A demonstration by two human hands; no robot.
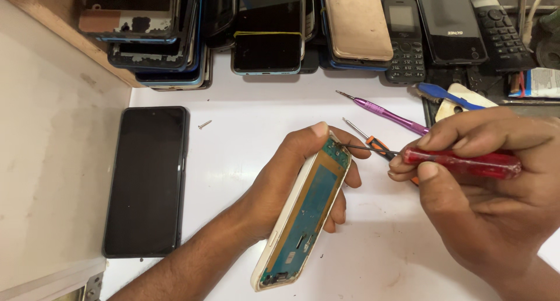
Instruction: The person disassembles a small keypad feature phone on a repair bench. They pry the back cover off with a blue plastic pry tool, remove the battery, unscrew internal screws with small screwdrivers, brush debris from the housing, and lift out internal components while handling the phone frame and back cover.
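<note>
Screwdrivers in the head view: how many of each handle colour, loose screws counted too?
Red-handled screwdriver, in the right hand: 1
Purple-handled screwdriver: 1
Orange-handled screwdriver: 1
Loose screw: 1
Total: 4

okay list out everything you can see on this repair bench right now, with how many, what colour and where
opened phone: one, white shell with blue-green board showing, centre, held on edge
red screwdriver: one, red handle, tip at the opened phone's top corner
purple screwdriver: one, on the table upper middle
orange screwdriver: one, orange and black, partly behind the red one
loose screw: one, silver, beside the black phone
black phone: one, screen up, left
stacked phones: many, mostly black, along the back edge; exact count unclear
left hand: grips the opened phone
right hand: grips the red screwdriver
</note>
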